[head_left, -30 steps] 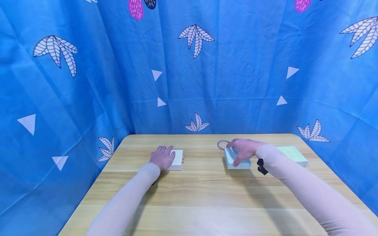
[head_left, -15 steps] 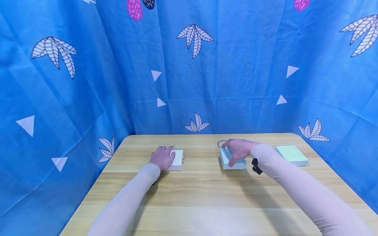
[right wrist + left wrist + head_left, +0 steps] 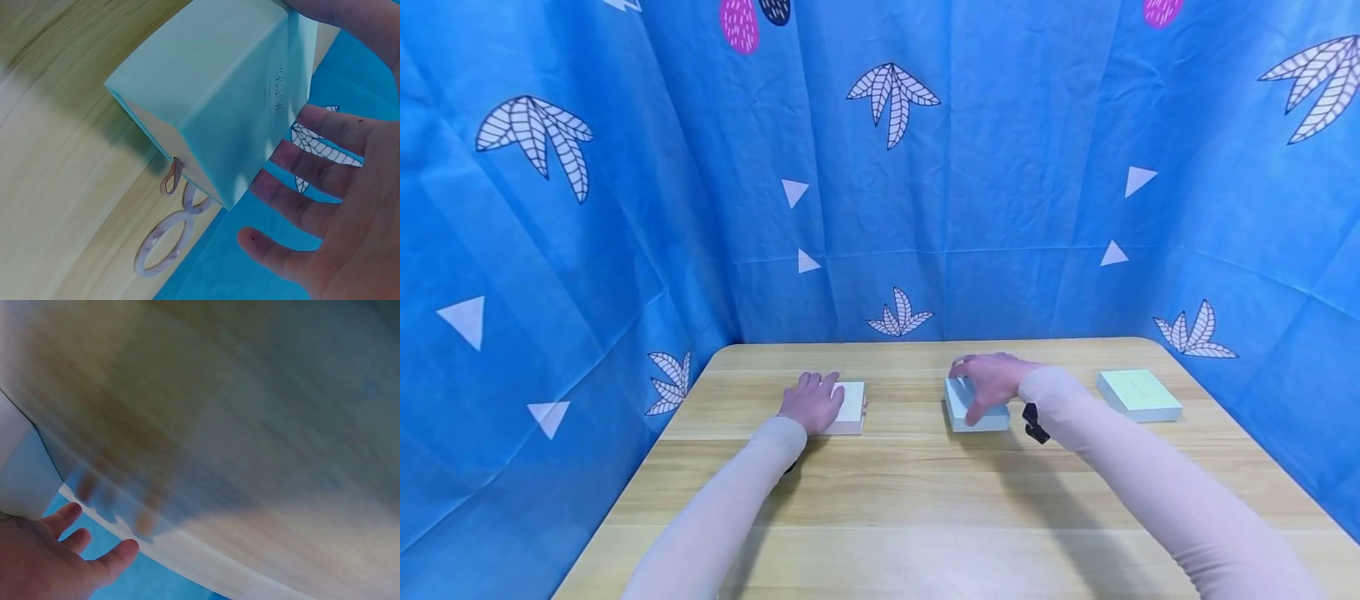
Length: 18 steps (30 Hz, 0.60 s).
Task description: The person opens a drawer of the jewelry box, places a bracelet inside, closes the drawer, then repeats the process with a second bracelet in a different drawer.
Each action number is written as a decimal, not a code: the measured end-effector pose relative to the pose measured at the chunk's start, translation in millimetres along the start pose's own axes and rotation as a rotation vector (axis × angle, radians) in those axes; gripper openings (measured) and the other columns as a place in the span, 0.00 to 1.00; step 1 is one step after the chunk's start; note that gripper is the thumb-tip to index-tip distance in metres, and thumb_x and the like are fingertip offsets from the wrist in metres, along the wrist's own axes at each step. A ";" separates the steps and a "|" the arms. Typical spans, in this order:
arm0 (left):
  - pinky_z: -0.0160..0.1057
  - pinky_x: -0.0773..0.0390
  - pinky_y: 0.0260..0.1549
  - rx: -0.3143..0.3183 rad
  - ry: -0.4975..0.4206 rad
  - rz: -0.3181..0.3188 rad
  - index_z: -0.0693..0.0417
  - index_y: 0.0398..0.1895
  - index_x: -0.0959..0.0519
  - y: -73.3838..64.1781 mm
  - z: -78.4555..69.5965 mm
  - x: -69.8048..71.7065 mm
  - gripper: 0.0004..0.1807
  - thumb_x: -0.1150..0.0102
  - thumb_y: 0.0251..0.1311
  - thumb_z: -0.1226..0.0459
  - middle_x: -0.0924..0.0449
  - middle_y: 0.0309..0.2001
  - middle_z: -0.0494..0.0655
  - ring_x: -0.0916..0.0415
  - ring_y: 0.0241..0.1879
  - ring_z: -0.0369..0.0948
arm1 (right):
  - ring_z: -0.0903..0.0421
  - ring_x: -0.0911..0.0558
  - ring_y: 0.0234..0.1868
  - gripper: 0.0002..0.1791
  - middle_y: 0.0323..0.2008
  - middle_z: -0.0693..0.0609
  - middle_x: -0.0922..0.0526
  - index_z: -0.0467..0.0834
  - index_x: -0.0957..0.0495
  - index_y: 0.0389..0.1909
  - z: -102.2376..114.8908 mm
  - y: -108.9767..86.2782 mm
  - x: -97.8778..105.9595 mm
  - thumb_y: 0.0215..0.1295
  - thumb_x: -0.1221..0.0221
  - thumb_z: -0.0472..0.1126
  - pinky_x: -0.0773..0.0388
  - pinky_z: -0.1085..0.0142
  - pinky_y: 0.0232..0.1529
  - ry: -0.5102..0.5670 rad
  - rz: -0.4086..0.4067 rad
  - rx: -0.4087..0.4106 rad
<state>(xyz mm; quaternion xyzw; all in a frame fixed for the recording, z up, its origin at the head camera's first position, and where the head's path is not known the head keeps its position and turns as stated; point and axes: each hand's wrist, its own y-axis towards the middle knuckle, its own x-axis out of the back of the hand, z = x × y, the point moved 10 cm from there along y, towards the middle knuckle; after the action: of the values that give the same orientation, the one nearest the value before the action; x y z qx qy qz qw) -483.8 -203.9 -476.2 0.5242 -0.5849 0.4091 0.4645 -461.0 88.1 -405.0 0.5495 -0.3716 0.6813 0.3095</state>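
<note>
My right hand [image 3: 988, 382] grips a pale blue gift box [image 3: 992, 420] by its near and far sides, thumb toward me. In the right wrist view the box shows small dark lettering and a brown ribbon loop [image 3: 170, 180] at one end. Two marbled ring-shaped bangles [image 3: 142, 251] lie on the table close behind it. My left hand [image 3: 812, 404] rests over the left part of a white box [image 3: 852, 407], its fingers spread. Seen from the left wrist, those fingers are fairly straight, beside a pale box wall [image 3: 22, 459].
A light green box [image 3: 1141, 392] sits at the right rear of the wooden table [image 3: 880, 500]. Blue patterned curtains [image 3: 880, 208] hang along the table's back and both sides. A black strap [image 3: 1036, 423] shows at the right wrist.
My right hand has moved left with the pale blue box, farther from the green box. The bangle seen earlier behind the hand is now mostly covered in the head view. My left hand stays put.
</note>
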 end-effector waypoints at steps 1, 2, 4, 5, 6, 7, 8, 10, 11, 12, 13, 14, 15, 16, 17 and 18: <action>0.72 0.43 0.65 0.000 -0.002 -0.004 0.44 0.79 0.41 -0.1 -0.1 0.3 0.35 0.74 0.75 0.43 0.40 0.74 0.58 0.50 0.76 0.57 | 0.54 0.24 0.48 0.50 0.67 0.52 0.27 0.54 0.27 0.68 0.9 1.0 -0.2 0.39 0.23 0.61 0.24 0.56 0.47 0.001 0.003 -0.006; 0.72 0.43 0.65 -0.001 -0.004 -0.008 0.45 0.79 0.41 -0.2 -0.2 0.5 0.35 0.74 0.75 0.43 0.39 0.74 0.58 0.50 0.76 0.57 | 0.54 0.24 0.49 0.50 0.68 0.52 0.27 0.56 0.27 0.68 1.6 1.9 -0.4 0.39 0.23 0.62 0.24 0.56 0.48 0.001 0.006 -0.015; 0.72 0.43 0.64 -0.005 -0.005 -0.017 0.46 0.78 0.41 -0.5 -0.7 1.5 0.34 0.73 0.75 0.43 0.39 0.74 0.58 0.49 0.76 0.58 | 0.54 0.24 0.48 0.50 0.67 0.51 0.27 0.57 0.28 0.69 3.2 3.3 -0.1 0.39 0.23 0.62 0.24 0.55 0.47 0.008 0.009 -0.029; 0.72 0.43 0.64 -0.004 -0.002 -0.019 0.45 0.78 0.40 -0.5 -0.7 1.6 0.34 0.74 0.75 0.43 0.39 0.74 0.58 0.49 0.76 0.58 | 0.54 0.24 0.48 0.50 0.67 0.51 0.27 0.57 0.28 0.69 3.8 4.1 -0.1 0.39 0.23 0.63 0.24 0.55 0.47 0.004 0.010 -0.036; 0.72 0.43 0.64 -0.004 -0.001 -0.019 0.45 0.78 0.40 -0.6 -0.8 1.8 0.34 0.74 0.75 0.43 0.39 0.74 0.58 0.49 0.76 0.58 | 0.54 0.24 0.48 0.50 0.66 0.52 0.27 0.58 0.28 0.69 4.4 4.6 0.1 0.39 0.23 0.63 0.24 0.55 0.47 0.002 0.013 -0.043; 0.72 0.43 0.64 -0.004 -0.001 -0.020 0.45 0.78 0.40 -0.8 -0.9 2.1 0.34 0.74 0.75 0.43 0.39 0.74 0.58 0.49 0.76 0.58 | 0.54 0.24 0.47 0.50 0.65 0.52 0.26 0.58 0.28 0.69 4.9 5.2 0.1 0.39 0.24 0.63 0.25 0.55 0.46 0.002 0.016 -0.051; 0.72 0.43 0.64 -0.005 -0.001 -0.019 0.45 0.78 0.40 -0.7 -1.0 2.2 0.35 0.74 0.75 0.43 0.39 0.74 0.58 0.49 0.76 0.58 | 0.54 0.24 0.47 0.50 0.65 0.53 0.26 0.59 0.28 0.69 5.3 5.8 0.1 0.39 0.24 0.64 0.25 0.56 0.46 -0.001 0.017 -0.057; 0.72 0.44 0.65 -0.003 -0.004 -0.017 0.45 0.78 0.41 -0.7 -0.9 2.7 0.35 0.74 0.75 0.42 0.39 0.74 0.58 0.49 0.76 0.58 | 0.54 0.24 0.47 0.50 0.64 0.54 0.26 0.60 0.28 0.69 5.7 7.1 -0.4 0.39 0.24 0.64 0.25 0.56 0.44 -0.005 0.023 -0.069; 0.72 0.44 0.65 -0.002 -0.005 -0.015 0.44 0.78 0.41 -0.6 -1.0 2.7 0.35 0.74 0.75 0.42 0.39 0.74 0.58 0.49 0.76 0.58 | 0.54 0.24 0.47 0.50 0.63 0.54 0.26 0.61 0.29 0.69 5.7 7.8 -1.0 0.39 0.24 0.65 0.25 0.56 0.44 -0.013 0.028 -0.075; 0.72 0.44 0.65 -0.002 -0.009 -0.013 0.44 0.78 0.41 -0.6 -1.0 2.8 0.35 0.73 0.75 0.42 0.39 0.74 0.58 0.50 0.76 0.57 | 0.54 0.24 0.47 0.50 0.63 0.55 0.26 0.62 0.29 0.69 5.6 8.4 -1.5 0.39 0.24 0.65 0.25 0.56 0.44 -0.014 0.033 -0.082; 0.72 0.44 0.65 -0.003 -0.012 -0.012 0.44 0.78 0.41 -0.5 -1.2 2.9 0.35 0.73 0.75 0.42 0.39 0.74 0.58 0.50 0.76 0.57 | 0.54 0.24 0.48 0.51 0.63 0.55 0.26 0.63 0.29 0.69 5.5 9.2 -2.1 0.38 0.24 0.66 0.25 0.56 0.44 -0.016 0.036 -0.087; 0.72 0.44 0.65 -0.003 -0.010 -0.012 0.44 0.78 0.41 -0.2 -0.9 2.7 0.35 0.74 0.75 0.42 0.39 0.74 0.58 0.50 0.76 0.57 | 0.54 0.24 0.48 0.51 0.64 0.55 0.26 0.63 0.29 0.69 5.4 10.0 -2.8 0.38 0.24 0.66 0.25 0.56 0.44 -0.018 0.039 -0.091; 0.72 0.44 0.65 -0.003 -0.009 -0.013 0.44 0.78 0.41 -0.1 -0.8 2.8 0.35 0.74 0.75 0.42 0.39 0.74 0.58 0.50 0.76 0.57 | 0.54 0.24 0.49 0.51 0.63 0.56 0.26 0.63 0.30 0.70 5.4 11.0 -3.5 0.38 0.24 0.66 0.24 0.56 0.44 -0.018 0.042 -0.094; 0.72 0.44 0.65 -0.004 -0.009 -0.013 0.44 0.78 0.41 0.2 -0.8 2.6 0.34 0.74 0.75 0.42 0.39 0.74 0.58 0.49 0.76 0.57 | 0.54 0.24 0.49 0.52 0.64 0.55 0.26 0.63 0.30 0.70 5.7 12.1 -4.2 0.38 0.24 0.66 0.24 0.56 0.44 -0.018 0.043 -0.095; 0.72 0.44 0.65 -0.005 -0.006 -0.014 0.44 0.78 0.41 0.3 -0.7 2.5 0.34 0.74 0.75 0.42 0.39 0.74 0.58 0.49 0.76 0.57 | 0.54 0.24 0.49 0.52 0.64 0.55 0.26 0.62 0.30 0.70 6.2 13.1 -5.1 0.38 0.24 0.66 0.24 0.56 0.44 -0.012 0.044 -0.092; 0.72 0.44 0.65 -0.006 -0.006 -0.015 0.44 0.78 0.41 0.4 -0.6 2.6 0.34 0.74 0.75 0.42 0.39 0.74 0.58 0.49 0.76 0.57 | 0.54 0.24 0.49 0.52 0.63 0.55 0.26 0.62 0.30 0.70 6.7 14.2 -5.6 0.37 0.24 0.65 0.24 0.57 0.44 -0.006 0.044 -0.091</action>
<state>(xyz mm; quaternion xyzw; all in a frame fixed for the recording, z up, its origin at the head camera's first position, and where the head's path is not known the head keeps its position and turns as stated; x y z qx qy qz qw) -484.2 -203.8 -473.5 0.5284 -0.5834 0.4022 0.4677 -468.2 74.8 -412.1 0.5288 -0.4151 0.6685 0.3180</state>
